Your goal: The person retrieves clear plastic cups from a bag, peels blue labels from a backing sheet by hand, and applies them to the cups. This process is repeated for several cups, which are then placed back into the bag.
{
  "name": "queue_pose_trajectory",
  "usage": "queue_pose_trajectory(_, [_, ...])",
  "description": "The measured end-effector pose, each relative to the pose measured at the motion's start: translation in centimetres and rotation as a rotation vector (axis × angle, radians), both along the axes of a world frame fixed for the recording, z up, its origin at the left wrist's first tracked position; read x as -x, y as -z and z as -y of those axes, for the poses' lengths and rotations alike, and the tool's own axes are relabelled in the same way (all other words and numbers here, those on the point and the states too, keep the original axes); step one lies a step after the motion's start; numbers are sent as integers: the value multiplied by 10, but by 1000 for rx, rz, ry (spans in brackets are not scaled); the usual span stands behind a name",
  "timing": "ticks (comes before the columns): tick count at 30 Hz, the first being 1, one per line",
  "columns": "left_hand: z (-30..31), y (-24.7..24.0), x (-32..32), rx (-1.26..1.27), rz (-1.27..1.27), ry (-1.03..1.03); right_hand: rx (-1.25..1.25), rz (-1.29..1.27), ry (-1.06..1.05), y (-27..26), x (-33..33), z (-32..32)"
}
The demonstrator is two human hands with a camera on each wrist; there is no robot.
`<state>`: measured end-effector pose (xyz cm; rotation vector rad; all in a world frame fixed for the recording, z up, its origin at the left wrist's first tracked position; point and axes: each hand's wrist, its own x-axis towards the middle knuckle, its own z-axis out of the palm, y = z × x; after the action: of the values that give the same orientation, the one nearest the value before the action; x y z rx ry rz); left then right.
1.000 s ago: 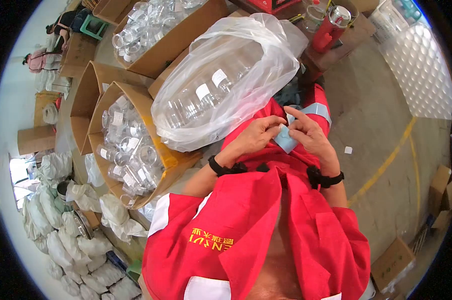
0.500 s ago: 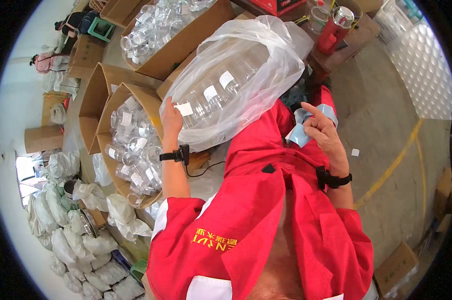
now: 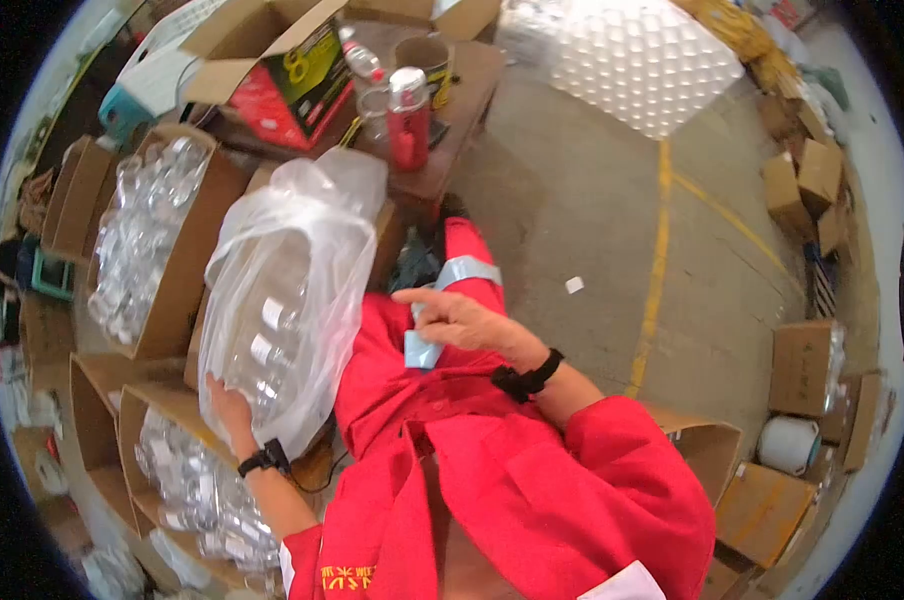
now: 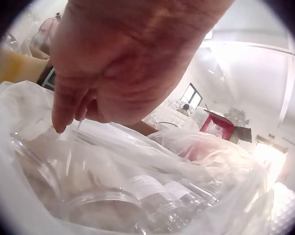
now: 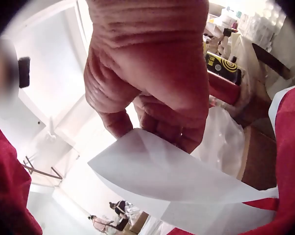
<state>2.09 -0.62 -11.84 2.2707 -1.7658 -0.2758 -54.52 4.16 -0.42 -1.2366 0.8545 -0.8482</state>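
Note:
Clear jars with white labels (image 3: 262,348) lie in a translucent plastic bag (image 3: 349,225). At the bag's lower left is my left hand (image 3: 232,410). The left wrist view shows this hand (image 4: 123,58) above round jar rims (image 4: 103,193), its thumb and fingertips pinching a thin clear edge; whether that is jar or film, I cannot tell. Over the red trousers, my right hand (image 3: 467,325) holds a pale blue sheet (image 3: 422,352), index finger extended. From the right wrist view, the hand (image 5: 150,73) pinches the sheet's (image 5: 162,171) top edge between thumb and curled fingers.
Cardboard boxes of clear jars (image 3: 147,240) (image 3: 207,490) stand on the left. A red flask (image 3: 409,135) and an open printed box (image 3: 297,85) are on the brown table (image 3: 472,90). A small white square (image 3: 574,285) lies on the floor at the right.
The head view has turned right. My left hand left the blue sheet for the bag, where it touched a white label half a second ago. The right hand still holds the sheet.

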Motion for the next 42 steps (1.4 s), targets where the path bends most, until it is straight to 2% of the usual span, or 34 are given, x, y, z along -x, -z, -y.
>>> queue_pose_trajectory(1, [2, -16, 16, -30, -91, -75, 38, 10, -17, 6, 2, 1])
queue_pose_trajectory(4, [13, -10, 38, 45, -213, -122, 75, 23, -15, 10, 9, 3])
queue_pose_trajectory(8, [-2, -14, 71, 71, -349, -175, 4, 14, -26, 5, 8, -1])
queue_pose_trajectory(10, [-14, 3, 74, 226, -268, -18, 9, 14, -31, 7, 2, -2])
queue_pose_trajectory(11, [-18, 11, 76, 239, -287, -12, 13, 8, -34, 7, 0, -1])
queue_pose_trajectory(13, [-29, 11, 82, 100, 171, 148, 14, 11, -66, -1, 0, 2])
queue_pose_trajectory(15, [-32, 5, 90, 180, 102, 150, -14, -2, -91, -14, 1, 4])
queue_pose_trajectory(17, [-39, -25, 117, 261, 33, 153, -40, -15, -116, -18, 3, 8])
queue_pose_trajectory(19, [-46, -61, 157, 262, -368, 209, -22, 51, -160, -18, 3, 9])
queue_pose_trajectory(21, [-50, -56, 183, 130, -818, 428, -24, 120, -196, -25, 7, 12])
queue_pose_trajectory(22, [-53, -108, 230, -82, -1117, 342, -38, 209, -245, -27, 1, 14])
queue_pose_trajectory(23, [-51, -130, 258, -204, -1169, 359, -38, 181, -244, -27, -1, 15])
queue_pose_trajectory(24, [-51, -142, 281, -210, -1348, 480, -52, 220, -236, -32, -5, 17])
queue_pose_trajectory(26, [-39, -153, 309, -345, -1434, 696, -160, 382, -217, -54, -6, 18])
queue_pose_trajectory(27, [-35, -147, 316, -373, -1337, 764, -151, 330, -184, -60, -2, 16])
queue_pose_trajectory(28, [-35, -142, 322, -474, -1430, 755, -142, 257, -166, -42, 8, 14])
queue_pose_trajectory(29, [-38, -136, 324, -483, -1431, 716, -174, 308, -125, -51, 11, 10])
queue_pose_trajectory(32, [-33, -119, 327, -668, -1548, 800, -159, 288, -92, -55, 29, 5])
queue_pose_trajectory(36, [-36, -119, 323, -694, -1570, 769, -145, 224, -58, -53, 46, 2])
queue_pose_trajectory(42, [-25, -139, 328, -626, -1283, 882, -141, -37, -105, -50, 44, 8])
